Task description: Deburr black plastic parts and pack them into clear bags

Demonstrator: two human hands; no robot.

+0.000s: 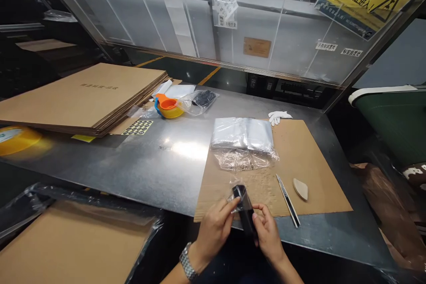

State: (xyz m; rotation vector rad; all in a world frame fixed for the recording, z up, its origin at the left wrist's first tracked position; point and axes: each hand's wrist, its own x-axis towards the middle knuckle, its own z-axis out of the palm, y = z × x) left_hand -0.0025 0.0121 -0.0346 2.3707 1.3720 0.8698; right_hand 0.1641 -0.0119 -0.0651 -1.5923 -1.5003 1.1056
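Note:
A long black part (246,213) tilts over the front edge of a cardboard sheet (319,164), with transparent plastic film (234,196) around its upper end. My right hand (268,233) grips the part's right side between thumb and fingers. At its upper left, my left hand (214,226) pinches the film, its index finger lying against the black surface. Whether the film is a whole bag cannot be made out. Just beyond lies a stack of transparent plastic bags (242,135). A utility knife (288,201) and a wedge-shaped beige piece (300,189) rest right of my hands.
Flat cardboard (100,86) is piled on the metal table (156,155) at left. Near it are an orange and blue tape dispenser (168,105), a sticker sheet (138,127) and a bagged black item (203,97). A white glove (279,116) lies behind. A framed panel (186,26) overhangs the far edge.

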